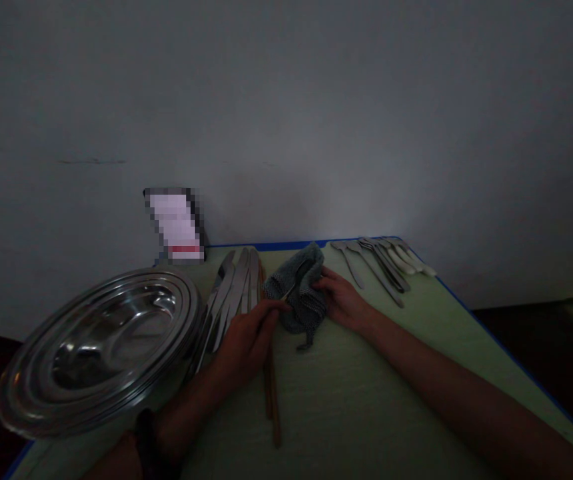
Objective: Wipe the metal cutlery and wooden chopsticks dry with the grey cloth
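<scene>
My left hand [254, 337] is closed in a pinch on the handle of a slim metal utensil [288, 293]. The utensil's far end goes into the folds of a grey-blue cloth [299, 313], so its kind is hard to make out. My right hand [344, 300] grips the cloth from the right side, fingers partly hidden behind it. Under and beside my left wrist lie several table knives [234, 287] and long wooden chopsticks [272, 400]. Right of the cloth, several spoons and forks [379, 263] are laid out, a few with white handles [401, 257].
A stack of shiny oval metal dishes [181, 300] stands at the left table edge. Behind it a phone [176, 223] with a lit, blurred screen leans against the grey wall [316, 120]. The pale green table [346, 407] has a blue edge. The light is dim.
</scene>
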Available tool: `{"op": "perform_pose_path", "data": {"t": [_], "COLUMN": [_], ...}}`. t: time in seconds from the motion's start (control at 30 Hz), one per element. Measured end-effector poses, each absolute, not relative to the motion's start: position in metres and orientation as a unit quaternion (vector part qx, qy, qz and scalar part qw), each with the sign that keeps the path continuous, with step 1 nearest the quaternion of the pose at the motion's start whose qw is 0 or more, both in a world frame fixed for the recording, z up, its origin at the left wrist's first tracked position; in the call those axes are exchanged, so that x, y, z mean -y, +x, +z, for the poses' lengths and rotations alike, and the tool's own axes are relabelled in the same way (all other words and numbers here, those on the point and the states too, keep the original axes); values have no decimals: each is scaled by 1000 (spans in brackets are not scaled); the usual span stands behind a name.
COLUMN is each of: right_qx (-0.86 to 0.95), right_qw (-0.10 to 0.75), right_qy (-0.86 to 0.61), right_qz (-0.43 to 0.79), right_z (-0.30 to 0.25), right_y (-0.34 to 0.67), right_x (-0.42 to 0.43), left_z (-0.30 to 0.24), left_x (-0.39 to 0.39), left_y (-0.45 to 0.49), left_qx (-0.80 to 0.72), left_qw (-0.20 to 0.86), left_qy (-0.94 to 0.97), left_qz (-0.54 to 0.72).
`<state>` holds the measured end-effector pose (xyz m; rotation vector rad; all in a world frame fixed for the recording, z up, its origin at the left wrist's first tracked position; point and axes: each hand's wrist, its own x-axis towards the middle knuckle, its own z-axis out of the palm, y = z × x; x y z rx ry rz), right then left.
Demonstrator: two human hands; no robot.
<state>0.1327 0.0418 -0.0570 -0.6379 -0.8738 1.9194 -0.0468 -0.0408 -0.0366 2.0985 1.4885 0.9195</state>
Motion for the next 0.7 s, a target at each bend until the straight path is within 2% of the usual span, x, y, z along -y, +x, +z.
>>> {"op": "perform_pose_path", "data": {"t": [0.2,0.33,0.57,0.7], "right_qx": [334,356,435,493], "right_qw": [464,495,572,555], "right_qy": [-263,-277,-235,-212], "right_qz": [777,742,655,636], "right_z": [-54,-33,41,66], "right_y": [129,125,109,105], "right_x": [-41,-38,-52,-58], "left_z": [-40,-30,55,100], "left_x": [41,43,24,19], "left_y": [-47,-47,-57,-71], "left_qx": [-541,-538,-443,-439], "left_qw": [211,209,325,385], "left_qy": [748,740,768,762], "left_qz": [323,346,328,281]}}
